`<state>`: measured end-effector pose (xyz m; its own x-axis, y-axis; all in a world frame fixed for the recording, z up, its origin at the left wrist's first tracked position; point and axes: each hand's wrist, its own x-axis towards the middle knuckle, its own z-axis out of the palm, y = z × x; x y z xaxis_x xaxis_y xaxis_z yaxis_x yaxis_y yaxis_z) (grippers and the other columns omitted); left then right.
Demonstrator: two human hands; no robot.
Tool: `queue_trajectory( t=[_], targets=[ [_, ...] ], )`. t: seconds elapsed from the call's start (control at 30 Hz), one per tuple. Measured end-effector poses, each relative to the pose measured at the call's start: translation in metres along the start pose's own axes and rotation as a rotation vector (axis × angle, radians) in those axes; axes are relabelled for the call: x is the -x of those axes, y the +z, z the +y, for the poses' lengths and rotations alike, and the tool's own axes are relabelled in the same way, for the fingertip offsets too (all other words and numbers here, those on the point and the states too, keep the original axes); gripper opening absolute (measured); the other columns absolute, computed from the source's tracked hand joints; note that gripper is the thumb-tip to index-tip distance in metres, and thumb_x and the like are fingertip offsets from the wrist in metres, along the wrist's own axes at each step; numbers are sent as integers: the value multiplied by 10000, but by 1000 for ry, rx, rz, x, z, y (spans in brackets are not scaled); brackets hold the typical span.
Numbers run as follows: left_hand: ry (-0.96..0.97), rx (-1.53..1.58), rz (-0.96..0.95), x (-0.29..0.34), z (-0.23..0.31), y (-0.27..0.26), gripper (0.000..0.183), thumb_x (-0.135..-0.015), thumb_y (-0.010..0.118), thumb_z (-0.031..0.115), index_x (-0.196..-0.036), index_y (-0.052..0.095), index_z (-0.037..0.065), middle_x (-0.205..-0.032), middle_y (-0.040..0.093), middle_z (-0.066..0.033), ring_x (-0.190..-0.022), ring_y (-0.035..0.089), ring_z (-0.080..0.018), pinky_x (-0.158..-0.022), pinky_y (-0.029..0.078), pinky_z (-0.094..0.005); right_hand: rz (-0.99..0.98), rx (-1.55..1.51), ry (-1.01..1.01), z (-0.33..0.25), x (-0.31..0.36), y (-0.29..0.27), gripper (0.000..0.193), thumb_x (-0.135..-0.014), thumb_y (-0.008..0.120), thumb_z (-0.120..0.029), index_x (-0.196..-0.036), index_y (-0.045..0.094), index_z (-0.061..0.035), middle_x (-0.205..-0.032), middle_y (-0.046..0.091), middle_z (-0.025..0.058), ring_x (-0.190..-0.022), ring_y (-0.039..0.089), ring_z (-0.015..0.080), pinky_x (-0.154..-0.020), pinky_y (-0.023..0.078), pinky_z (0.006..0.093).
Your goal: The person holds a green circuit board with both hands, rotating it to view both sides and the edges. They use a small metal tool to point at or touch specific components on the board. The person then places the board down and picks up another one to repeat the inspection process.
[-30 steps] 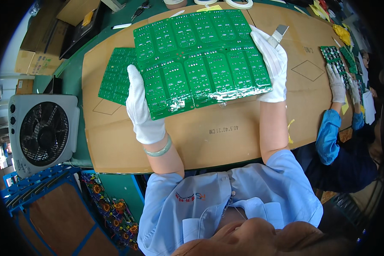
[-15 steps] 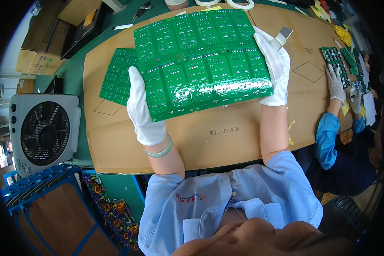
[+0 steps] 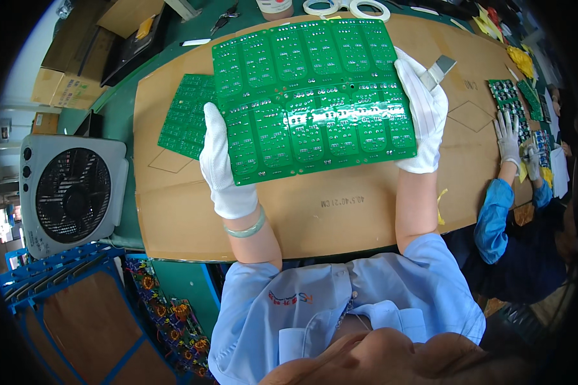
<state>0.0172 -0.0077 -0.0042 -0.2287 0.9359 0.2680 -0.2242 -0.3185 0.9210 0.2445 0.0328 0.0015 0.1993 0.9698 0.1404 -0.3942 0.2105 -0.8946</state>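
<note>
Both gloved hands hold up a large green printed circuit board panel above the cardboard, its face dotted with solder joints and a bright glare across the middle. My left hand grips its left edge, thumb along the side. My right hand grips the right edge and also has a flat metal blade-like tool sticking out past its fingers. The fingers behind the panel are hidden. A second green circuit board lies on the cardboard at the left, partly covered by the held panel.
A cardboard sheet covers the green table. A box fan stands at the left; tape rolls and keys lie at the back. At the right, a co-worker's gloved hands work among small boards.
The panel has tilted and turned slightly in my hands, and the glare has moved from its lower part up to the middle. The co-worker's hands have shifted a little.
</note>
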Motion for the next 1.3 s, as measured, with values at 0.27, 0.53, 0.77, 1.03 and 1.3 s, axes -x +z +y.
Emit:
queue_trajectory(
  t=[0.27, 0.53, 0.77, 1.03, 1.3],
  targets=[
    [79, -113, -1, 3, 2, 1, 422, -1037, 267, 214, -1238, 492, -80, -1090, 643, -167, -916, 651, -183, -823, 533, -285, 4, 4, -11, 2, 0, -1, 299, -932, 528, -110, -1164, 578, 72, -1026, 666, 102, -829, 646, 125, -720, 519, 229],
    [-133, 272, 28, 1, 12, 4, 422, -1032, 284, 258, -1272, 472, -32, -1121, 626, -156, -941, 642, -178, -816, 540, -302, 20, 7, -12, 4, 1, 4, 314, -926, 540, -117, -1172, 574, 76, -1018, 668, 99, -824, 644, 121, -731, 508, 227],
    [72, -87, -3, 2, 12, 8, 435, -1030, 292, 297, -1212, 521, -26, -1088, 638, -121, -905, 645, -152, -786, 542, -268, 24, -16, 28, 11, -6, -5, 323, -913, 560, -118, -1170, 576, 77, -1004, 672, 109, -821, 653, 139, -728, 523, 242],
    [197, -392, 24, 6, 8, 5, 500, -1038, 242, 325, -1166, 560, -39, -1029, 660, -104, -858, 632, -114, -780, 507, -230, 16, -13, 54, 22, -13, -9, 333, -911, 575, -136, -1174, 577, 69, -1012, 672, 110, -826, 659, 144, -733, 535, 248],
    [8, -134, -31, 4, 14, 3, 545, -1038, 192, 350, -1189, 547, -34, -1042, 651, -106, -879, 622, -121, -816, 488, -250, 16, -5, 88, 26, -14, -5, 339, -916, 581, -157, -1170, 581, 68, -999, 665, 85, -804, 633, 109, -709, 510, 219]
  ],
)
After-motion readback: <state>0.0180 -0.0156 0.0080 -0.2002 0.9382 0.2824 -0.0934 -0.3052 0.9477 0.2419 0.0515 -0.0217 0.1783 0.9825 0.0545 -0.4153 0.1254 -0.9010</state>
